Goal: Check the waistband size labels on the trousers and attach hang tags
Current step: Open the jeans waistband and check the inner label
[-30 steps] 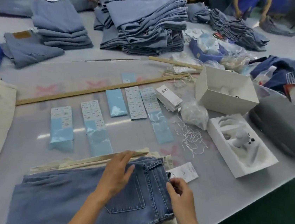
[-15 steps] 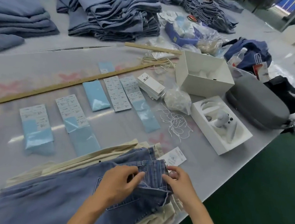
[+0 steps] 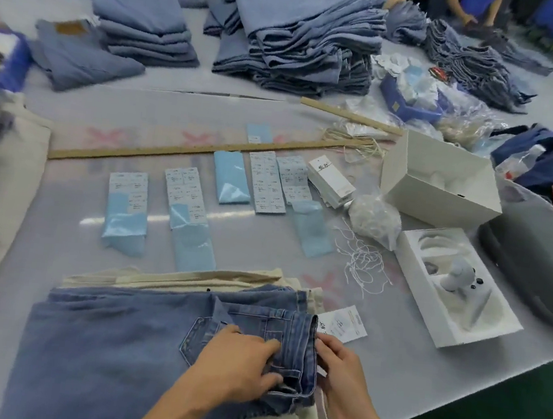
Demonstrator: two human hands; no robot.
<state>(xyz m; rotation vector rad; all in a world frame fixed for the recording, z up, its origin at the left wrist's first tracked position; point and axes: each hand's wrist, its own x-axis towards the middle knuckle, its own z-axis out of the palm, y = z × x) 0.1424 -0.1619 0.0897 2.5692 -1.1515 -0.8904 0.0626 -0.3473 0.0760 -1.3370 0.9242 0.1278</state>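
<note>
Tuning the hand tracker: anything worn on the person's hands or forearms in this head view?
Nothing shows. Left hand and right hand are both bare: no gloves, rings, watch or wristbands visible. Both forearms are bare up to the frame's bottom edge, no sleeves in view. Nails look short and plain, though the picture is slightly soft.

A grey table (image 3: 263, 249) is carrying folded jeans stacks (image 3: 299, 29) at upper centre, label strips (image 3: 192, 213) mid-frame, white boxes (image 3: 440, 183) right, loose strings (image 3: 365, 264) beside them.
</note>
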